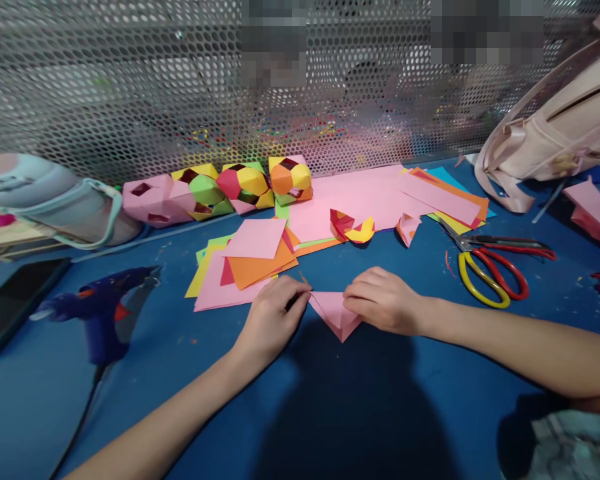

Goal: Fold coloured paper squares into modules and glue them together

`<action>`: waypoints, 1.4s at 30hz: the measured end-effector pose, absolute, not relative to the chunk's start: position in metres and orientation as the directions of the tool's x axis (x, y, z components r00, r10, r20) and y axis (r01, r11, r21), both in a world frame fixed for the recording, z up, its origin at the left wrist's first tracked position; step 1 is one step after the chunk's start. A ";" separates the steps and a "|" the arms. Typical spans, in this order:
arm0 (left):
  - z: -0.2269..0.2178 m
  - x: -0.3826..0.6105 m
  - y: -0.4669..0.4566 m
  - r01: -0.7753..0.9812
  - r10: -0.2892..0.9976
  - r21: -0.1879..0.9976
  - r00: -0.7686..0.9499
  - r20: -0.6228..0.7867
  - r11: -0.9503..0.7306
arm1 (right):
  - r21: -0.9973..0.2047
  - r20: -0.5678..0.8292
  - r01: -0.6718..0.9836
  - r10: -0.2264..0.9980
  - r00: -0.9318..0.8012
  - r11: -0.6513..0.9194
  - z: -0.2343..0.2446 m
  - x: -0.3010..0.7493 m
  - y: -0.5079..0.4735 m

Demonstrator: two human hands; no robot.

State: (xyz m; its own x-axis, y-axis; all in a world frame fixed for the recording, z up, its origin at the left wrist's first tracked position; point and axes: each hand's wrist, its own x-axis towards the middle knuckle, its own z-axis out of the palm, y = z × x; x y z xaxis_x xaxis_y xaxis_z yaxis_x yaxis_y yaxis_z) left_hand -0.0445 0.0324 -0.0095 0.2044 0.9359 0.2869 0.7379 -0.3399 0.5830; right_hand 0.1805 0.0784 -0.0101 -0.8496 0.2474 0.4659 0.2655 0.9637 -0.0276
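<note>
A pink sheet of paper [336,312], folded into a triangle with its point toward me, lies on the blue table between my hands. My left hand [280,310] pinches its left corner, fingers bent. On the right side my right hand [383,300] has its fingers closed over the other corner, hiding it. Just beyond my left hand is a loose stack of coloured paper squares [255,239]. Small folded pieces, one red and yellow [353,228] and one pink [408,228], sit a little farther back.
A blue glue gun [103,307] and a phone [23,300] lie at left. Scissors [487,270] with red and yellow handles are at right. Folded paper balls [245,187] line the perforated metal screen [130,87]. A bottle [55,193] and a pale backpack [555,127] flank them.
</note>
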 end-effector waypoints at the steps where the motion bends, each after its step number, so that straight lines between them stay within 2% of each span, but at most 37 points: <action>1: -0.009 -0.045 0.032 0.732 0.936 0.589 0.203 0.289 -0.341 | -0.017 0.472 0.267 0.243 -0.848 0.964 -0.010 0.180 0.078; 8: -0.008 -0.045 0.032 0.754 0.958 0.600 0.144 0.249 -0.269 | 0.077 0.523 0.248 0.173 -0.835 0.966 -0.005 0.179 0.075; 11: -0.007 -0.045 0.032 0.756 0.952 0.589 0.158 0.262 -0.287 | 0.042 0.539 0.270 0.206 -0.817 0.962 -0.004 0.177 0.073; 15: -0.009 -0.046 0.032 0.759 0.946 0.575 0.176 0.271 -0.306 | -0.009 0.463 0.233 0.210 -0.861 0.972 0.000 0.174 0.071; 21: -0.010 -0.045 0.033 0.760 0.939 0.562 0.187 0.289 -0.325 | 0.149 0.499 0.186 0.089 -0.862 0.971 -0.001 0.175 0.071; 24: -0.008 -0.045 0.033 0.763 0.938 0.560 0.184 0.293 -0.324 | 0.147 0.497 0.195 0.098 -0.862 0.970 -0.003 0.176 0.071; 31: -0.007 -0.045 0.032 0.774 0.941 0.548 0.186 0.283 -0.318 | 0.118 0.387 0.165 0.107 -0.916 0.979 0.001 0.179 0.074; 38: -0.007 -0.045 0.031 0.779 0.938 0.535 0.195 0.288 -0.326 | 0.092 0.337 0.168 0.128 -0.933 0.982 0.001 0.180 0.074; 42: -0.007 -0.045 0.031 0.779 0.931 0.526 0.205 0.301 -0.341 | 0.120 0.287 0.154 0.115 -0.951 0.981 0.002 0.181 0.073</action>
State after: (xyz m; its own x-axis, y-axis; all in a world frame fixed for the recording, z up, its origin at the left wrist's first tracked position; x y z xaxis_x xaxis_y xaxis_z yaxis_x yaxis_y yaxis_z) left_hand -0.0454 0.0306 -0.0070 0.2052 0.9314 0.3007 0.7789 -0.3414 0.5260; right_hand 0.1809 0.0729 0.0019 -0.9512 0.1148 0.2865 0.1544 0.9807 0.1197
